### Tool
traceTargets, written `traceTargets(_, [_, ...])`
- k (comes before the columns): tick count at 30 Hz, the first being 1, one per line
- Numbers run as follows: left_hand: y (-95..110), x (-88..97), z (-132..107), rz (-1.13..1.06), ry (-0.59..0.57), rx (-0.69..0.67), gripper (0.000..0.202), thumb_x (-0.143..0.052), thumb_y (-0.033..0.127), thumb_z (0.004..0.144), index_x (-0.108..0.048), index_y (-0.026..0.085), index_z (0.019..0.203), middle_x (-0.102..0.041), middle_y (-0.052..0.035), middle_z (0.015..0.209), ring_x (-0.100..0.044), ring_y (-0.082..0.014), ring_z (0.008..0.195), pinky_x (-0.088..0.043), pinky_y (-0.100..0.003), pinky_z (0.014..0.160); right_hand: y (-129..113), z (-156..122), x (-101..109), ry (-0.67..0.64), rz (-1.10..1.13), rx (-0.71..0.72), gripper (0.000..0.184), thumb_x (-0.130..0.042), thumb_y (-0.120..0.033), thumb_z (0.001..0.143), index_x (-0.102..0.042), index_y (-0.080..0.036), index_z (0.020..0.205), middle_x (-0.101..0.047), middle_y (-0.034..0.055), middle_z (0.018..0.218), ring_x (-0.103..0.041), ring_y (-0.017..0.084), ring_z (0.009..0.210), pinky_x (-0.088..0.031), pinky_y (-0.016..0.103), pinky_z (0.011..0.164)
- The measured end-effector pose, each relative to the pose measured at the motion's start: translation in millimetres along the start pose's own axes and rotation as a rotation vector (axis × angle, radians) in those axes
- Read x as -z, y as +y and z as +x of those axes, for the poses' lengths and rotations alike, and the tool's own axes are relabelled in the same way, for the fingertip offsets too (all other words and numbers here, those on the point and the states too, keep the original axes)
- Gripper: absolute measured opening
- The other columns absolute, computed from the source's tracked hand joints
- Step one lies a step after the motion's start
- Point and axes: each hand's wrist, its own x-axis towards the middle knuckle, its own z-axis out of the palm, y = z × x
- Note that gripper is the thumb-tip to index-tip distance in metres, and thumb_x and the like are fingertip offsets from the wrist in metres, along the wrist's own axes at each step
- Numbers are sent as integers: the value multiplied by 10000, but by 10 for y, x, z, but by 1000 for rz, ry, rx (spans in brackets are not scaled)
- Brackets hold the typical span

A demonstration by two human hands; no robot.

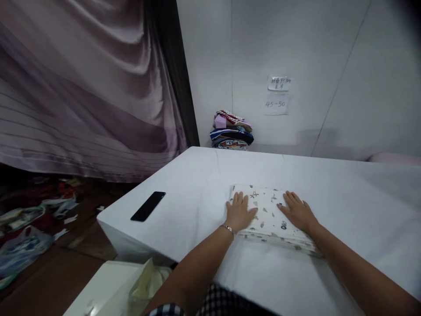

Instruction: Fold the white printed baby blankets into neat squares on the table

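A folded white cloth (268,215) printed with small motifs lies flat on the white-covered table (197,188). It is folded into several layers, and its near edge shows them. My left hand (238,212) rests on its left side with the fingers spread; a bracelet circles that wrist. On the right side of the cloth lies my right hand (297,211), palm down, fingers stretched out and thumb apart. Both hands press on the top layer without gripping it.
A black phone (148,206) lies near the table's left edge. Folded fabrics (232,131) are stacked beyond the far edge, by the wall with paper signs (276,104). A curtain (98,87) hangs at left above floor clutter (26,237). A white surface (105,285) stands at lower left.
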Motion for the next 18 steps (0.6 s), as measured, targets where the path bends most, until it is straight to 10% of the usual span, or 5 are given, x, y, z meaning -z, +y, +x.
traceTargets(6, [-6,-4,9,-14,15,8,721,-168,646,837,-217,225,1420,-73,-59,1514,-28,-276,1385,-208,-588,1024,183,-42,-5,15,224,-37,623,-373,-508,833,-401,-156,1346,-306,110,1452,-218,264,1352,-289,446,1062])
traceTargets(18, [33,190,-68,-88,66,69,532,-363,506,843,-394,202,1279,-178,-96,1496,-166,-256,1360,-314,-483,998,124,-1027,4,144,480,-302,678,-422,-496,799,-360,-144,1374,-450,116,1363,-451,289,1218,-394,408,985])
